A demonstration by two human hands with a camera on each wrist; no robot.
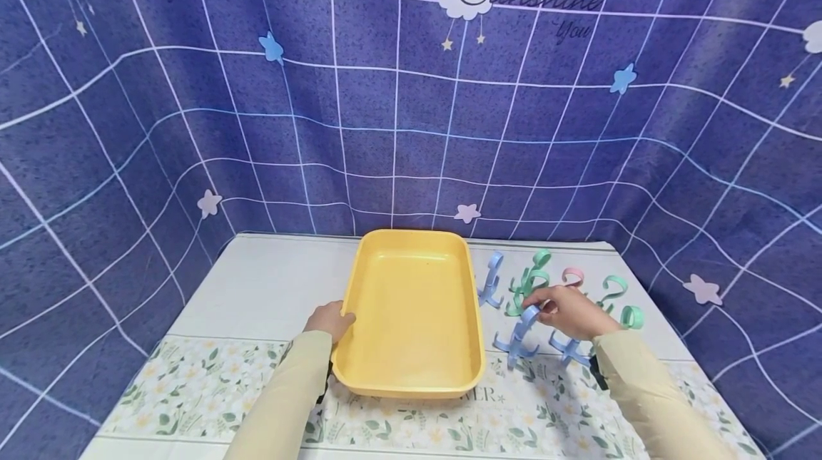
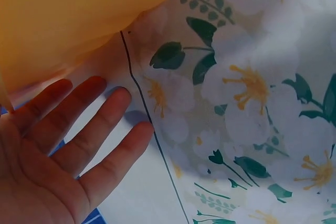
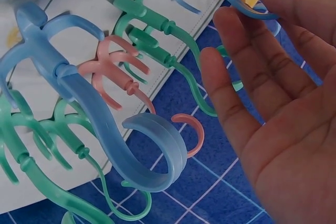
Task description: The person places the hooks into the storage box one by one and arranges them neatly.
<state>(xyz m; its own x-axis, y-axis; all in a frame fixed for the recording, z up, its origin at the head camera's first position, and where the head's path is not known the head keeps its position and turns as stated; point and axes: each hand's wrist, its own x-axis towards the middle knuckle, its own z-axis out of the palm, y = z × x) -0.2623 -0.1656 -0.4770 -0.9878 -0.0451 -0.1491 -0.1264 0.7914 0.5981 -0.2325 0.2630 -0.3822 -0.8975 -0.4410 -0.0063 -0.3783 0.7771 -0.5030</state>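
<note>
At the left rim of a yellow tray (image 1: pixel 411 310), my left hand (image 1: pixel 329 321) holds on with the thumb over the edge. The left wrist view shows that hand's fingers (image 2: pixel 105 129) extended and spread beside the tray's outer wall. My right hand (image 1: pixel 568 312) pinches the curved top of a blue clawed hook (image 1: pixel 520 340) between thumb and fingertips; its claws point down near the table. Just right of it is another blue hook (image 1: pixel 568 349), which appears large in the right wrist view, partly hidden by my hand in the head view.
Behind my right hand are green hooks (image 1: pixel 541 259), a pink hook (image 1: pixel 573 275) and a blue hook (image 1: pixel 491 278). More green hooks (image 1: pixel 632 317) lie near the table's right edge. The white table (image 1: pixel 282 274) has a floral band; a blue curtain (image 1: pixel 398 89) surrounds it.
</note>
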